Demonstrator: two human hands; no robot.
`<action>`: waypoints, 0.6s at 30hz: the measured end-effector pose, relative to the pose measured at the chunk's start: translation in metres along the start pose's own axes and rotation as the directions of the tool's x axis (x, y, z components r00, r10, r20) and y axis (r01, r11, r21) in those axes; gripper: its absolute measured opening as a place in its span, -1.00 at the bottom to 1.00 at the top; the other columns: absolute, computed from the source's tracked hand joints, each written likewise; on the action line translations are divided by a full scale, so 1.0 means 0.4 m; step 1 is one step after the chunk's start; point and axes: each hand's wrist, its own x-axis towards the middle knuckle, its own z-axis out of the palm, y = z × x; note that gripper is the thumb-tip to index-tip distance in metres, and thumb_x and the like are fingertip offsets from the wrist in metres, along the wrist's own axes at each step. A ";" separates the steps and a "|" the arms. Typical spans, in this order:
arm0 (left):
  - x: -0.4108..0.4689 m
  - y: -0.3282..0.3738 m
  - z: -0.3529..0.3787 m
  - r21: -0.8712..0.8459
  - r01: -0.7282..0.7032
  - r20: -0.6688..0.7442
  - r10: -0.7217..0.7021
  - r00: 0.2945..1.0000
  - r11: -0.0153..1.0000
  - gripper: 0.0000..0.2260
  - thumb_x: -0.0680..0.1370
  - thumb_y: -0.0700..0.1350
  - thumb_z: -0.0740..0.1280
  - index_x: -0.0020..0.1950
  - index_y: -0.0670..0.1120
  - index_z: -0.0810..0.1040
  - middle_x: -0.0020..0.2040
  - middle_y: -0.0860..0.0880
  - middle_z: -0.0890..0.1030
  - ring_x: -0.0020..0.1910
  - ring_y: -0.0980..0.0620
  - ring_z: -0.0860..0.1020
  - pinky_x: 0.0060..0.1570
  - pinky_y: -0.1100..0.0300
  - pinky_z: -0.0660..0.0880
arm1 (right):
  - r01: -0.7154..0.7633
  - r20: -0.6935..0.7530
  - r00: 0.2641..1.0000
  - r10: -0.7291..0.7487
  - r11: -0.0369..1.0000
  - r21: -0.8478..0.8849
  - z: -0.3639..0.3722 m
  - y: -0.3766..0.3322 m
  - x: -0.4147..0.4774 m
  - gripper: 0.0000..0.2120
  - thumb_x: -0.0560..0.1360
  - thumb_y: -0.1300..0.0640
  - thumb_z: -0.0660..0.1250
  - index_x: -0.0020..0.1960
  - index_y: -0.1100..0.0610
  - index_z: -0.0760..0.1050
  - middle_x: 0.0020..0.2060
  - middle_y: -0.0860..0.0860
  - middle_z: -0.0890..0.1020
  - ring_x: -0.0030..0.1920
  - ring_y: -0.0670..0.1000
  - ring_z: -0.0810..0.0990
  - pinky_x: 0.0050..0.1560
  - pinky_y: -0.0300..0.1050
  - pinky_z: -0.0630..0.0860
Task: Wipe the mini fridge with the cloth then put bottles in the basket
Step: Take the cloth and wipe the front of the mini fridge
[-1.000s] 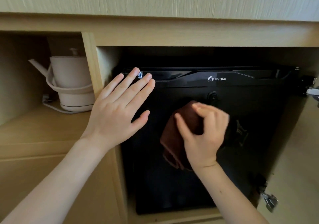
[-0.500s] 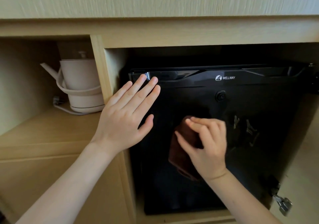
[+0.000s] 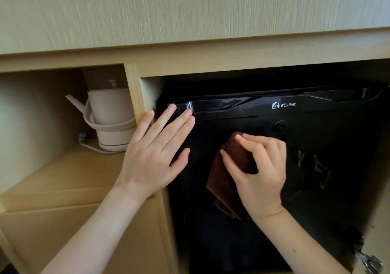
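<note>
At centre right of the frame, the right hand grips a bunched brown cloth against the glossy black door of the mini fridge. The left hand, fingers straight and spread, lies flat across the door's upper left corner and the wooden cabinet divider. A pale kettle stands in the left compartment.

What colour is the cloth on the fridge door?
Dark brown cloth, seen in the head view.
</note>
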 end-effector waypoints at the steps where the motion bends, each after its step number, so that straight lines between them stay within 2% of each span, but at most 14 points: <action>1: 0.000 0.000 0.000 -0.006 0.019 -0.009 -0.019 1.000 1.000 -0.53 0.58 -0.06 0.33 0.49 -0.10 0.43 0.52 -0.02 0.38 0.54 -0.05 0.29 0.55 -0.05 0.10 | -0.030 -0.051 0.998 0.030 1.000 -0.004 0.001 0.003 0.023 -0.72 0.43 0.13 0.57 0.06 0.25 0.65 0.00 0.07 0.64 0.10 -0.01 0.48 0.20 -0.24 0.40; 4: 0.003 0.003 -0.003 -0.032 0.036 -0.009 -0.036 0.999 0.999 -0.53 0.57 -0.06 0.33 0.48 -0.09 0.44 0.52 -0.01 0.38 0.54 -0.03 0.30 0.54 -0.03 0.10 | -0.056 -0.113 0.992 0.054 0.998 -0.014 0.034 -0.029 0.051 -0.73 0.44 0.14 0.56 0.07 0.25 0.65 0.01 0.07 0.64 0.12 -0.02 0.46 0.21 -0.22 0.40; 9: 0.000 -0.013 -0.014 -0.047 0.012 0.034 -0.010 0.999 0.999 -0.53 0.58 -0.07 0.32 0.50 -0.08 0.42 0.53 0.00 0.36 0.55 -0.02 0.26 0.54 0.02 0.07 | 0.112 0.064 0.992 -0.113 0.993 0.027 0.085 -0.091 0.011 -0.74 0.47 0.15 0.55 0.10 0.26 0.68 0.05 0.08 0.68 0.08 0.09 0.52 0.14 -0.15 0.49; 11: -0.001 -0.015 -0.011 -0.038 0.019 0.028 -0.018 0.999 0.999 -0.53 0.58 -0.07 0.31 0.50 -0.07 0.42 0.53 0.00 0.36 0.55 -0.02 0.27 0.54 0.01 0.08 | 0.130 0.092 0.987 -0.133 0.991 0.043 0.064 -0.071 0.024 -0.75 0.48 0.14 0.54 0.10 0.25 0.68 0.05 0.07 0.68 0.07 0.08 0.52 0.15 -0.18 0.48; 18: 0.005 0.009 -0.004 -0.068 0.087 0.019 -0.086 0.996 0.994 -0.51 0.55 -0.05 0.33 0.49 -0.03 0.43 0.52 0.05 0.37 0.55 0.02 0.27 0.54 -0.01 0.06 | -0.111 -0.099 0.989 0.106 0.993 -0.042 -0.033 0.031 0.034 -0.68 0.44 0.10 0.54 0.14 0.19 0.64 0.07 -0.06 0.57 0.15 -0.03 0.43 0.21 -0.24 0.38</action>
